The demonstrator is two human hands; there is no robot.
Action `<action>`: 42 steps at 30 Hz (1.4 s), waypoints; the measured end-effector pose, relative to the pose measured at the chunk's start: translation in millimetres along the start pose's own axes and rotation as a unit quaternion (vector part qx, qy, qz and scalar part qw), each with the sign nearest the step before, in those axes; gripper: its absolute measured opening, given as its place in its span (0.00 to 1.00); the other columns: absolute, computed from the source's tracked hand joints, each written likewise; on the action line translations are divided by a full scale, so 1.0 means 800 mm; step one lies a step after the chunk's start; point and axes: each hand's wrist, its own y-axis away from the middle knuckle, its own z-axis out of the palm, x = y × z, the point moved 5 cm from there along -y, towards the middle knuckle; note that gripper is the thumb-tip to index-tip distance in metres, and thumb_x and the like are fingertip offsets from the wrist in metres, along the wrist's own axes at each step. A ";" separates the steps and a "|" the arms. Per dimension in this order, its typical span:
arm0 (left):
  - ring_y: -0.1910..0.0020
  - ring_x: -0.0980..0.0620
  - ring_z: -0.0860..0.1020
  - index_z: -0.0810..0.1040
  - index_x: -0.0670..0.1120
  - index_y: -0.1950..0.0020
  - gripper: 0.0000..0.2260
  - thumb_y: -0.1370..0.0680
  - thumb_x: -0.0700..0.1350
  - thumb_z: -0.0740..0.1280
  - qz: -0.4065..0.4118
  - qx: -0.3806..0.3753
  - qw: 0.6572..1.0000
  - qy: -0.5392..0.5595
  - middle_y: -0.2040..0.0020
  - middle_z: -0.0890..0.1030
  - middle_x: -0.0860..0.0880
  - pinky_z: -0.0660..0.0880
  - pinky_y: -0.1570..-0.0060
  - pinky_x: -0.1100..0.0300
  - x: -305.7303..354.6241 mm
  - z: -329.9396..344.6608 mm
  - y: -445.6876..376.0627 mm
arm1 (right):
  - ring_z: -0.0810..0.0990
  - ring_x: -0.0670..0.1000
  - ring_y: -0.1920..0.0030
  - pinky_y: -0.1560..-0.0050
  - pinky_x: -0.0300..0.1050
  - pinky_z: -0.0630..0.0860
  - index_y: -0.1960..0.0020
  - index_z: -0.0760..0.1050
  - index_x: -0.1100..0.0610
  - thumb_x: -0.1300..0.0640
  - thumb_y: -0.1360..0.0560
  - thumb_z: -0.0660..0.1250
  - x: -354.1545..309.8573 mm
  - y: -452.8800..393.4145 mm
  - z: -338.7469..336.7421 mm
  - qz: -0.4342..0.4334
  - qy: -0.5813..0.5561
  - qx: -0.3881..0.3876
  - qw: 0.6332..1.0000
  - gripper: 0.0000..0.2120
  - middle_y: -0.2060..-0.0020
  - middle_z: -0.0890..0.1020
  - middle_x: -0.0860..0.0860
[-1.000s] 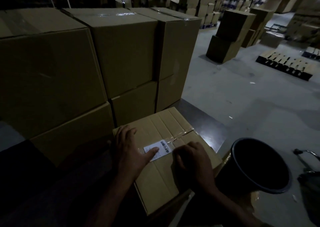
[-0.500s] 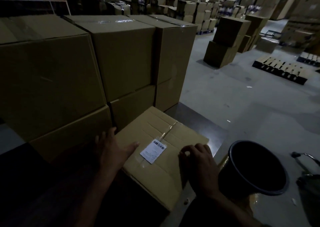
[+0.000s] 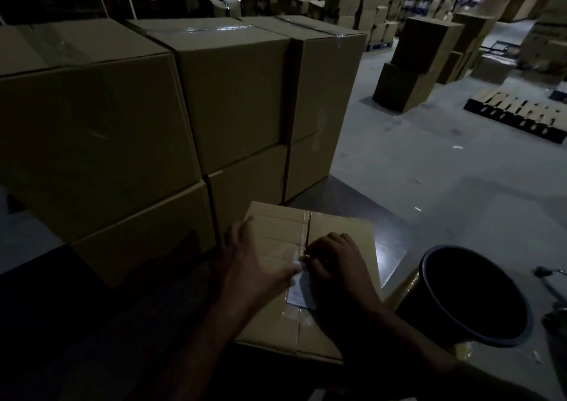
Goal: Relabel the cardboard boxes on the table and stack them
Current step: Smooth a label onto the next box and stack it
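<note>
the stack of sealed boxes (image 3: 190, 118) is the biggest thing here, two tiers high and three across, rising on the table (image 3: 352, 204) straight behind the box being worked, so that is the landmark. just in front of the stack, close to its lower tier, lies the small box (image 3: 340, 238), flat, its taped seam running away from the person. off to the right of the stack, beyond the table's edge and lower, stands a dark bucket (image 3: 472, 296), open mouth up. on the small box's near half, over the seam, sits the white label (image 3: 302, 296), partly hidden by both hands. the left hand (image 3: 260, 265) lies spread on the box top with fingers fairly straight, thumb reaching to the label's upper edge; it looks blurred. the right hand (image 3: 334, 259) is curled, its fingertips meeting at the label's top corner, apparently pinching or picking at it, though the dim light keeps me from being certain. by my reading the labelling step is in hand and stacking has not begun for this box. the next move calls for a firm hold-down from the left hand while the right works the label's corner, then a lift onto the stack.
</note>
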 end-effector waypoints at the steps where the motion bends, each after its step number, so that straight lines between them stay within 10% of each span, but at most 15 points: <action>1: 0.20 0.47 0.55 0.52 0.55 0.17 0.60 0.41 0.79 0.71 0.010 -0.017 1.000 -0.018 0.17 0.52 0.53 0.62 0.26 0.43 0.003 0.009 0.001 | 0.71 0.47 0.51 0.49 0.49 0.70 0.53 0.82 0.45 0.45 0.28 0.67 -0.002 0.001 0.001 -0.012 0.007 -0.022 1.000 0.09 0.56 0.78 0.42; 19: 0.19 0.50 0.56 0.60 0.55 0.19 0.59 0.44 0.83 0.66 0.018 -0.007 0.999 -0.045 0.17 0.51 0.57 0.67 0.28 0.39 -0.007 0.023 -0.005 | 0.70 0.47 0.49 0.46 0.50 0.70 0.50 0.83 0.39 0.36 0.31 0.62 0.006 -0.007 0.014 -0.032 0.008 -0.099 0.995 0.16 0.54 0.77 0.41; 33: 0.19 0.49 0.56 0.63 0.54 0.20 0.60 0.45 0.84 0.62 0.015 -0.003 0.999 -0.044 0.16 0.53 0.55 0.65 0.26 0.40 -0.005 0.021 -0.004 | 0.74 0.50 0.48 0.48 0.44 0.69 0.52 0.85 0.43 0.49 0.28 0.73 0.011 -0.007 0.013 -0.031 0.001 -0.102 0.994 0.05 0.55 0.80 0.44; 36: 0.19 0.49 0.58 0.63 0.54 0.20 0.57 0.43 0.81 0.67 0.011 -0.002 1.000 -0.021 0.17 0.54 0.56 0.67 0.27 0.42 -0.010 0.022 -0.007 | 0.73 0.49 0.47 0.50 0.33 0.66 0.50 0.85 0.46 0.52 0.28 0.74 0.023 0.012 -0.009 0.019 -0.026 -0.024 0.999 0.07 0.54 0.77 0.43; 42: 0.19 0.48 0.59 0.62 0.55 0.19 0.51 0.36 0.66 0.81 -0.010 0.002 0.999 0.038 0.16 0.52 0.55 0.65 0.24 0.45 -0.032 0.026 -0.014 | 0.70 0.50 0.43 0.46 0.46 0.70 0.45 0.80 0.43 0.46 0.28 0.76 0.036 0.109 -0.046 0.143 0.071 0.095 0.983 0.13 0.48 0.72 0.47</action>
